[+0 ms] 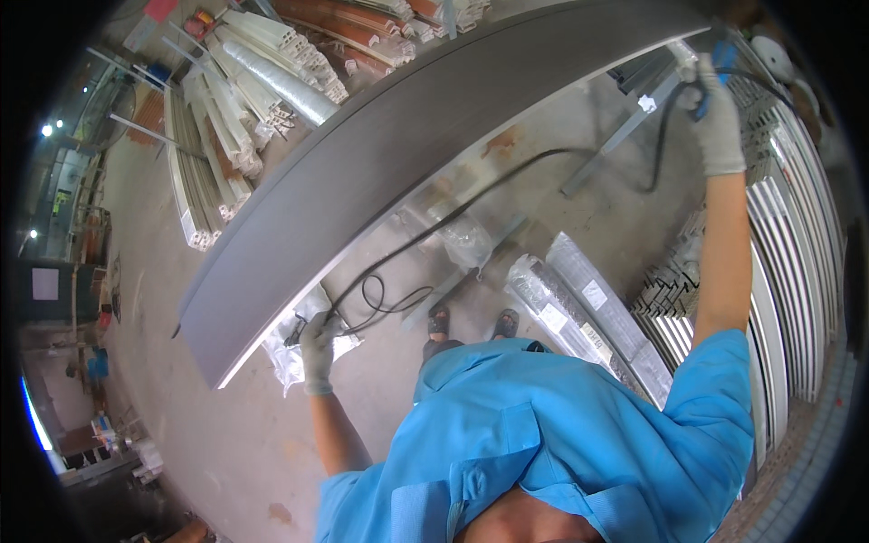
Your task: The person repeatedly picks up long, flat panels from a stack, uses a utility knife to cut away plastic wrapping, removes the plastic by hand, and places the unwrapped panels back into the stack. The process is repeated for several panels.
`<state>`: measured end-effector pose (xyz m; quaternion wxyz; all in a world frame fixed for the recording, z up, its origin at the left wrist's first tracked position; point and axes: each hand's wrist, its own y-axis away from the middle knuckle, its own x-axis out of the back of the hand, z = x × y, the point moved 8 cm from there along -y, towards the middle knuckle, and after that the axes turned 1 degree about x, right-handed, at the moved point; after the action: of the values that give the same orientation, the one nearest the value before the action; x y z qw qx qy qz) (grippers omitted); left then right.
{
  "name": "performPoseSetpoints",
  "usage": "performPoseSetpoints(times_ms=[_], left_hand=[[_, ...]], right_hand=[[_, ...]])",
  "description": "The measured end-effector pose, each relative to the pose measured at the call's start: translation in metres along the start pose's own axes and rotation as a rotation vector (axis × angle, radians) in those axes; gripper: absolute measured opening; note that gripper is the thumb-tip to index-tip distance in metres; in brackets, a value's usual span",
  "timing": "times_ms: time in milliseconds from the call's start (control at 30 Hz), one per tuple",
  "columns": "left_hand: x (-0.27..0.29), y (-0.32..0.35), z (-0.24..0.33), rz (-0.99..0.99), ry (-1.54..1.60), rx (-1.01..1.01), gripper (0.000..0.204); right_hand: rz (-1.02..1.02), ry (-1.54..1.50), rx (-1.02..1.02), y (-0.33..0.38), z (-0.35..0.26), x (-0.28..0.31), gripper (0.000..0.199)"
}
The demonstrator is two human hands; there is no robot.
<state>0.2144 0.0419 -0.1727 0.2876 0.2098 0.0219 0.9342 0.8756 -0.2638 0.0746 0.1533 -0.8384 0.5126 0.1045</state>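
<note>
A long dark grey panel [416, 136] stretches aslant from the left of the frame, a little below mid-height, to the upper right, its pale lower edge facing the person. The left hand [317, 355], in a white glove, is at that lower edge, left of centre, its fingers bent; how tightly they are closed, and whether on the panel or the cord beside it, I cannot tell. The right hand [718, 118], also gloved, is at the panel's far end in the upper right, with something blue by its palm; its fingers are partly hidden, so I cannot tell how far they are closed or what they hold.

A black cord [431, 232] runs below the panel from near the left hand, where it also loops, toward the right hand. Crumpled plastic [288, 364] lies beneath the left hand. A metal bar [625, 136] lies toward the upper right, and wrapped bundles [597, 308] lie right of centre. The person wears a blue shirt [489, 389]. Pale strips [787, 244] are stacked along the right side; more bundled lengths [204, 154] lie at upper left, on the grey floor [149, 281].
</note>
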Motion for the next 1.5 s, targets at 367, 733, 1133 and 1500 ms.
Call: performPoseSetpoints(times_ms=[367,733,1133,1500], left_hand=[[0.034,-0.019,-0.126,0.152,-0.018,0.134,0.021],[-0.06,-0.037,-0.034,0.048,-0.737,-0.128,0.047],[-0.192,-0.009,0.241,-0.196,-0.289,-0.793,0.018],[-0.282,-0.058,0.234,-0.276,-0.756,-0.972,0.025]], right_hand=[[0.181,-0.166,-0.038,-0.082,0.043,0.057,0.032],[0.282,0.524,-0.578,-0.023,0.233,0.127,0.016],[0.402,0.869,-0.888,0.27,0.282,0.282,0.03],[0.876,0.504,-1.281,0.671,0.339,0.358,0.031]])
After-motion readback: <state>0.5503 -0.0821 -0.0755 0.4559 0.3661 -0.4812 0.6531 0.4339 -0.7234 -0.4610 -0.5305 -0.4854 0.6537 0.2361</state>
